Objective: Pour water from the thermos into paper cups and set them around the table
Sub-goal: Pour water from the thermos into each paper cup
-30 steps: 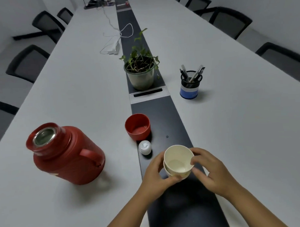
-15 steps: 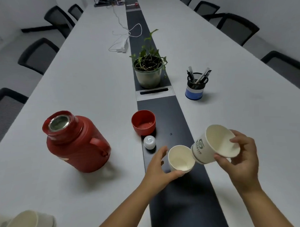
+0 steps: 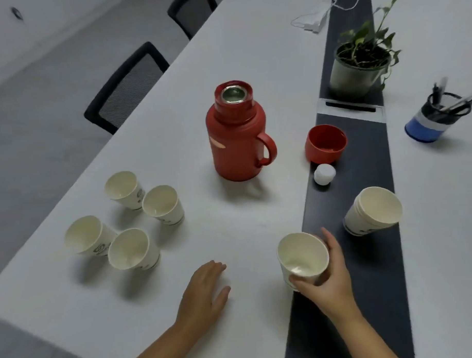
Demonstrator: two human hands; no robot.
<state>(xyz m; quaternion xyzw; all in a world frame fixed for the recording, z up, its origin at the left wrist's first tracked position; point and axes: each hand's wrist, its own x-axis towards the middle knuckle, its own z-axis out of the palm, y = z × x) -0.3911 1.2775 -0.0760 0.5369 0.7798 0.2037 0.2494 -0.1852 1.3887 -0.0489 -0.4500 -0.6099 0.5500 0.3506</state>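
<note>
While stretching away to the far edge of view, white table [image 3: 252, 57], split lengthwise by a dark centre strip [image 3: 366, 254]. Black mesh chairs [image 3: 127, 83] drawn up along the left edge.

Upright on the white surface left of the strip, red thermos [image 3: 237, 133], mouth uncapped and showing bright metal, handle turned toward the strip. Farther back on the strip, potted plant [image 3: 356, 64] in a pale pot. On the white surface right of the strip, pen holder [image 3: 433, 118] in blue and black with pens leaning out. Near the thermos handle, at the strip's left edge, red lid cup [image 3: 326, 143] sitting mouth-up, and just in front of it a small white stopper [image 3: 324, 174]. White cable and adapter [image 3: 317, 18] at the far end.

Grouped near the left table edge, four paper cups [image 3: 129, 220], all upright. On the strip at right, a nested stack of cups [image 3: 372, 211], standing free.

Gripped in the right hand [image 3: 326, 280], fingers and thumb curled round its wall, single paper cup [image 3: 301, 257], at the boundary of white surface and strip. Left hand [image 3: 204, 292] palm-down on the table, fingers loosely extended, holding nothing, well apart from the cups.
</note>
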